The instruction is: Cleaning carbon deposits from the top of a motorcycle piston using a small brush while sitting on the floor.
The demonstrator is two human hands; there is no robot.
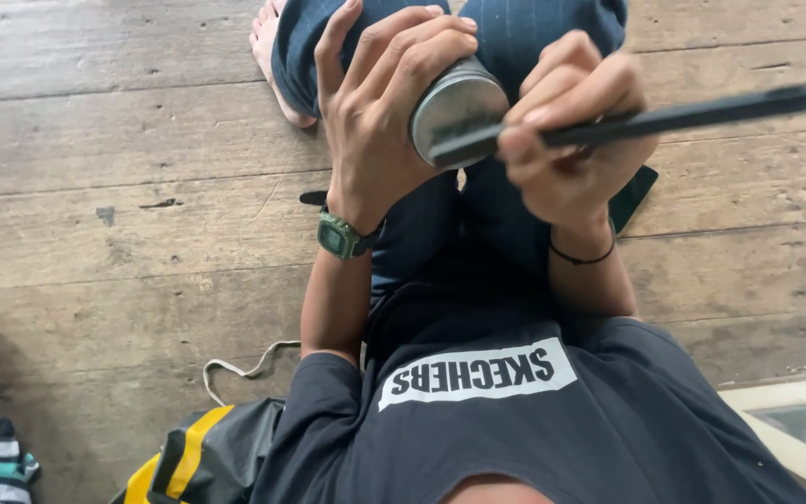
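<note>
Prying at round silver metal tin (457, 110), held over lap above wooden plank floor (123, 233). Left hand (375, 121) clamped round tin; right hand (571, 140) gripped long black flat tool (664, 119), tip on lid. Next move likely needed steady leverage.

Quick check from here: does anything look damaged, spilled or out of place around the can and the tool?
Nothing stands out. The left hand grips the metal can, and the right hand holds the black flat tool against its rim. No spill shows on the wooden floor.
</note>
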